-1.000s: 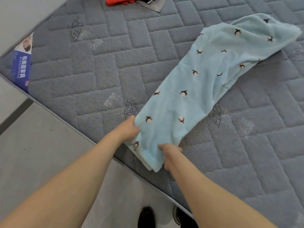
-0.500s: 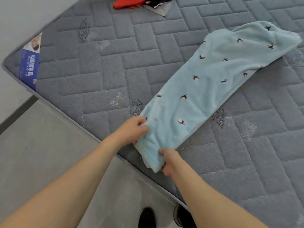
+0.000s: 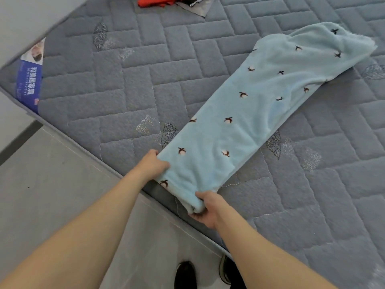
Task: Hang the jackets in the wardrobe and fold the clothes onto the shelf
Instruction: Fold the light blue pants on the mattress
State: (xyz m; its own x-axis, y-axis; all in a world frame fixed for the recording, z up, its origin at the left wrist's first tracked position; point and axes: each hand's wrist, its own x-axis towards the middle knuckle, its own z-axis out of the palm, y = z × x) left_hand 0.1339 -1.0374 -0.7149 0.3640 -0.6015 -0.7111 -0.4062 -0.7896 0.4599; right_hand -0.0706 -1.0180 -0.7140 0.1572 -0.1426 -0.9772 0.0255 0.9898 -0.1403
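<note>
Left hand (image 3: 153, 164): fingers curled over the left side of the near end of the garment, gripping the fabric; thumb not visible.
Right hand (image 3: 205, 210): wrapped round the bottom corner of the same end, thumb on top, fingers tucked under the fold, grasping it.
Garment (image 3: 250, 113): light blue fleece with small dark printed motifs, folded into 1 long narrow strip.
Garment position: lies flat on the mattress (image 3: 104, 97), running diagonally from the near edge up toward the far right; near end sits right at the mattress edge, slightly bunched between the 2 hands.
Far end: loose, wider, frayed-looking hem, resting on the quilted top.
Other clothes (image 3: 173, 2): red and dark pieces at the top edge of the view, well apart from the blue garment, cropped by the frame.
Label (image 3: 28, 80): blue printed patch at the left corner of the mattress.
Floor (image 3: 52, 184): grey, beside the mattress.
Shoes (image 3: 185, 275): 2 dark toes visible at the bottom, between the forearms.
</note>
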